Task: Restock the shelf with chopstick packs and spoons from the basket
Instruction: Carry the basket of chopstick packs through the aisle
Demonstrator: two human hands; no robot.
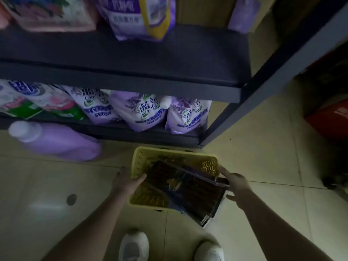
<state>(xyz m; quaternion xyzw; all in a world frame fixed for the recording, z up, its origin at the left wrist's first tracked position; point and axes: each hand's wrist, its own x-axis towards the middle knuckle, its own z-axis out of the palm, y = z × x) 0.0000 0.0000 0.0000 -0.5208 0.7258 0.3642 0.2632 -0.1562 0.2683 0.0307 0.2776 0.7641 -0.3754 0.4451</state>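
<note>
one yellow basket (pixel 138 162) — two hands (pixel 126 182) — one purple bottle (pixel 56 141), two white shoes (pixel 134 245)

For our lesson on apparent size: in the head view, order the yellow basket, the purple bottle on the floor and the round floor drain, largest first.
1. yellow basket
2. purple bottle, looking only somewhat smaller
3. floor drain, clearly smallest

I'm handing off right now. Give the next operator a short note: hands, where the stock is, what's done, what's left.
Left hand grips the left rim of the yellow basket, thumb inside.
Right hand holds the right end of a dark chopstick pack that sticks out over the basket's right edge.
Basket is on the floor in front of the shelf.
No chopsticks or spoons visible on the shelf.
Spoons can't be made out; the picture is dim.
Left: shelve everything.
</note>
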